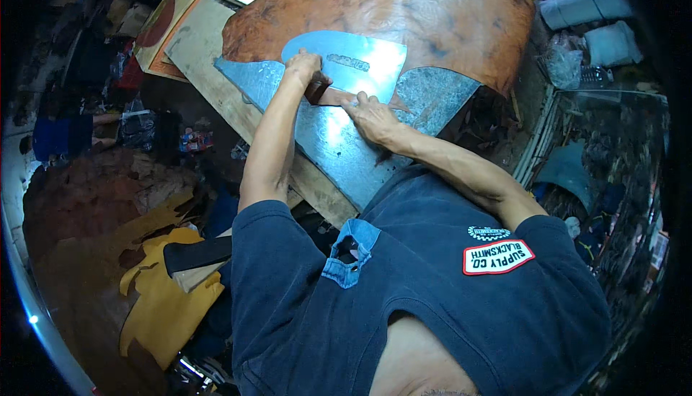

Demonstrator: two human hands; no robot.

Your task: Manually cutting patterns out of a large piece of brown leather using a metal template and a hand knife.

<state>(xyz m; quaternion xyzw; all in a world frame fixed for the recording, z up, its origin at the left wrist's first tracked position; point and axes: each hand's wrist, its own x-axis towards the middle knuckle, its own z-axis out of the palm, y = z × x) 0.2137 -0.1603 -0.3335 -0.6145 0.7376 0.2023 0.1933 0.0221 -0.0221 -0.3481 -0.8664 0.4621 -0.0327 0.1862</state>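
A shiny metal template (360,61) with a rounded left end and a straight right side lies on a large brown leather hide (447,7). My left hand (301,66) is curled over the template's left end. Just beneath that hand, a dark brown leather flap (317,90) curls up. Along the template's near edge runs a narrow strip of brown leather (339,98). My right hand (371,116) has bent fingers closed at this strip, by the template's lower right part. Its fingertips are partly hidden.
A grey metal sheet (339,147) covers the work table, over a wooden board (209,50). Leather scraps (479,122) hang at the table's right edge. To the left lie yellow leather (169,288) and a brown hide (86,216). Plastic-wrapped rolls (587,7) stand at the far right.
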